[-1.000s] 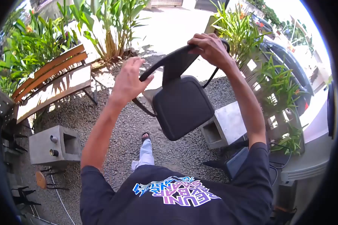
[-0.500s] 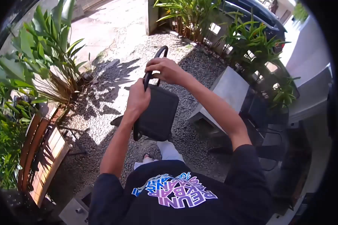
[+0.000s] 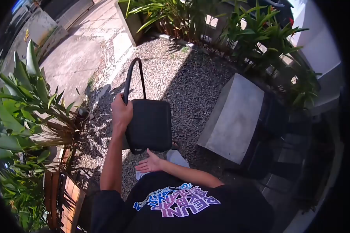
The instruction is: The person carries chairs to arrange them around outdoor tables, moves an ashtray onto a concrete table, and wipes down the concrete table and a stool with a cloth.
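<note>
A black chair [image 3: 149, 125] with a flat square seat and a curved tube frame is in front of my body. My left hand [image 3: 121, 111] is wrapped round the tube at the left of the seat, and the tube loops up above that hand. Palm up, my right hand [image 3: 150, 162] has its fingers stretched out just below the seat's near edge and holds nothing. The chair's legs are mostly hidden beneath the seat.
Gravel [image 3: 190, 77] covers the ground around me. On the right stands a concrete table [image 3: 237, 116] with dark chairs beyond it. A wooden bench [image 3: 72, 198] sits at the lower left, below leafy plants [image 3: 31, 116]. More plants line the back wall.
My right hand has let go of the tube and dropped below the seat, opening. The left hand keeps its grip, lower down and further left, and the chair has shifted left.
</note>
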Motion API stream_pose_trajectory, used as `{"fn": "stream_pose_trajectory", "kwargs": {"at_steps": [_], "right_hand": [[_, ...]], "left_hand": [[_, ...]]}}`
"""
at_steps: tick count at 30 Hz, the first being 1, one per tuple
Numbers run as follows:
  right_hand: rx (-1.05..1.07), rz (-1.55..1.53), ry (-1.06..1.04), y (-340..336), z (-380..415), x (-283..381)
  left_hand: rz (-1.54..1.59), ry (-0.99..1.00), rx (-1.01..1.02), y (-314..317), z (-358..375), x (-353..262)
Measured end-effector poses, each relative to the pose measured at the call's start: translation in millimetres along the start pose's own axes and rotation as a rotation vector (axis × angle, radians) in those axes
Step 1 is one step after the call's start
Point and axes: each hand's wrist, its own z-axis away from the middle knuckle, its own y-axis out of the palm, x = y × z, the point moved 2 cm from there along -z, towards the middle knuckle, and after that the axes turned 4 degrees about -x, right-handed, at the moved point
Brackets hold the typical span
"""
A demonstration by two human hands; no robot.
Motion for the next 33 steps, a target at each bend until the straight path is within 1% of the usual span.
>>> {"fn": "stream_pose_trajectory", "kwargs": {"at_steps": [1,2,3,4,5,6,7,9,12,15,16,17,19,20,21,23,24,25,27,29,30,31,32,33], "right_hand": [[0.045,-0.058,-0.078,22,2,19],[0.151,-0.137,-0.235,40,6,46],[0.259,-0.212,-0.395,56,10,75],[0.093,-0.341,-0.494,67,10,101],[-0.076,-0.472,-0.587,74,11,125],[-0.180,-0.480,-0.563,75,12,147],[-0.172,-0.502,-0.578,77,16,167],[-0.294,-0.537,-0.790,78,31,208],[-0.306,-0.624,-0.890,80,62,263],[-0.319,-0.693,-1.000,81,82,328],[-0.339,-0.707,-1.036,79,85,356],[-0.321,-0.739,-1.067,81,93,385],[-0.367,-0.853,-1.142,82,103,425],[-0.299,-0.976,-1.193,71,98,451],[-0.297,-1.001,-1.210,70,107,474],[-0.436,-1.115,-1.338,64,117,502],[-0.492,-1.221,-1.321,69,130,512],[-0.495,-1.253,-1.314,67,135,519],[-0.493,-1.250,-1.529,46,130,537],[-0.361,-1.224,-1.500,29,136,527],[-0.360,-1.198,-1.463,15,131,522],[-0.333,-1.211,-1.375,13,134,509],[-0.309,-1.224,-1.287,15,140,497],[-0.322,-1.229,-1.282,17,145,488]], "left_hand": [[0.005,0.024,-0.002,14,-14,-14],[0.007,0.038,0.016,28,-29,-25],[0.002,0.088,-0.017,40,-44,-34],[-0.003,0.135,-0.045,52,-57,-40],[-0.001,0.150,-0.024,66,-70,-45],[0.020,0.166,-0.007,82,-85,-50],[0.042,0.179,0.010,97,-99,-57],[0.082,0.229,0.068,128,-126,-70],[0.121,0.262,0.168,171,-164,-104],[0.182,0.359,0.227,220,-216,-126],[0.149,0.323,0.294,240,-237,-130],[0.159,0.359,0.322,262,-257,-140],[0.151,0.351,0.432,306,-292,-147],[0.184,0.436,0.435,338,-311,-141],[0.239,0.499,0.440,355,-320,-152],[0.234,0.438,0.566,391,-339,-166],[0.176,0.425,0.616,403,-346,-174],[0.162,0.392,0.674,416,-350,-180],[0.195,0.407,0.722,426,-347,-197],[0.213,0.380,0.791,430,-335,-202],[0.227,0.396,0.793,435,-328,-196],[0.245,0.416,0.797,438,-321,-190],[0.262,0.376,0.845,436,-315,-190],[0.279,0.331,0.894,432,-310,-187]]}}
